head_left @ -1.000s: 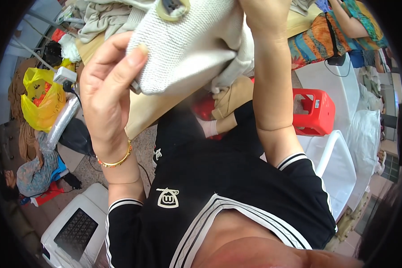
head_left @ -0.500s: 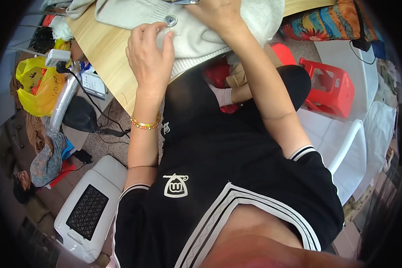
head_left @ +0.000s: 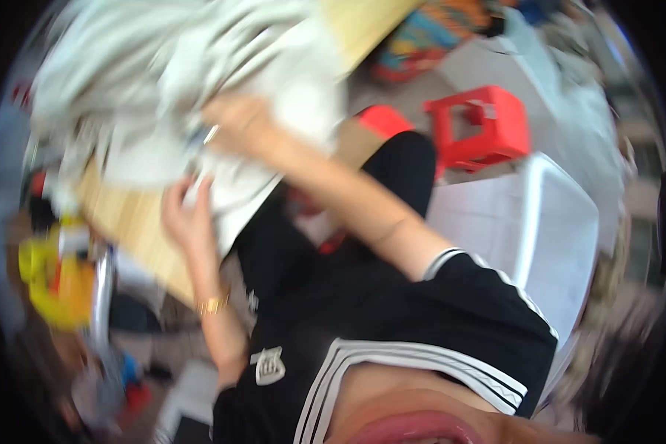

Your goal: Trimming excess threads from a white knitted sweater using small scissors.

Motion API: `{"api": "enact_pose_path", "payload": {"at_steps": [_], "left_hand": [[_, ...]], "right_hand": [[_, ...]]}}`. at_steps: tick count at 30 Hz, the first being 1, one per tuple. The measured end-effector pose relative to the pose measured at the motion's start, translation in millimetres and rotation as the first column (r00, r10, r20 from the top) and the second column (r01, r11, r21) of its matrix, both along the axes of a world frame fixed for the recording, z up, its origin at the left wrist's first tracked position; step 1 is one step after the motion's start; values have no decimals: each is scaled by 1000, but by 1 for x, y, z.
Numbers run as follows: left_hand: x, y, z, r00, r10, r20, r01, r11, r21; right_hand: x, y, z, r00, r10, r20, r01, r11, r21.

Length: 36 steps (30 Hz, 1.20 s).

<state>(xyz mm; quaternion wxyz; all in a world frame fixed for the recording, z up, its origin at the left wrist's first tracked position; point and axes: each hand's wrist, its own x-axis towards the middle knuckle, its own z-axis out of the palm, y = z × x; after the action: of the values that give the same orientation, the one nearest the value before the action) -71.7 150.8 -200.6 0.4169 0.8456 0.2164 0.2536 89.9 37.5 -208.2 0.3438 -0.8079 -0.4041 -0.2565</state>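
Observation:
A cream knit cardigan (head_left: 296, 92) lies in loose folds over the wooden table (head_left: 133, 229), its near part hanging off the edge by my knees. My left hand (head_left: 189, 217) is at the near edge of the knit, thumb and fingertips bent around a bit of it; motion smears the detail. Above it and to the right, my right hand (head_left: 240, 126) rests over the cloth with its fingers closed on a small metal tool with a bluish part (head_left: 212, 135). The tool's exact kind is too blurred to tell. The button is not discernible.
A red plastic stool (head_left: 488, 129) and a white plastic bin (head_left: 522, 229) stand to my right. Patterned cloth (head_left: 433, 41) lies at the far right. On the left are a yellow plastic bag (head_left: 41, 274), a silvery roll (head_left: 101, 292) and a black bag (head_left: 133, 314).
The view has swung, bringing more of the cardigan and table into sight. My right hand now sits lower and closer to my left hand, still with the metal tool. The picture has blurred.

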Motion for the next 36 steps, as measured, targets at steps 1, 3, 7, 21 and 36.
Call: {"api": "enact_pose_path", "payload": {"at_steps": [1, 3, 7, 21, 36], "left_hand": [[-5, 8, -8, 999, 38, -29, -38, 999, 21], [-15, 29, -17, 993, 53, -104, -55, 998, -14], [-14, 30, -20, 1000, -10, 5, 10, 999, 48], [0, 45, -27, 993, -89, 77, 111, 933, -341], [-10, 31, -7, 989, -140, 50, 141, 990, -4]], "right_hand": [[-9, 11, -7, 995, -71, 76, 69, 997, 29], [-18, 31, -7, 999, 12, 34, -16, 989, 147], [-23, 18, 17, 999, 50, 9, -51, 996, 79], [-15, 16, 19, 998, 53, 14, -54, 997, 49], [-20, 11, 16, 996, 86, 16, -87, 996, 28]]}}
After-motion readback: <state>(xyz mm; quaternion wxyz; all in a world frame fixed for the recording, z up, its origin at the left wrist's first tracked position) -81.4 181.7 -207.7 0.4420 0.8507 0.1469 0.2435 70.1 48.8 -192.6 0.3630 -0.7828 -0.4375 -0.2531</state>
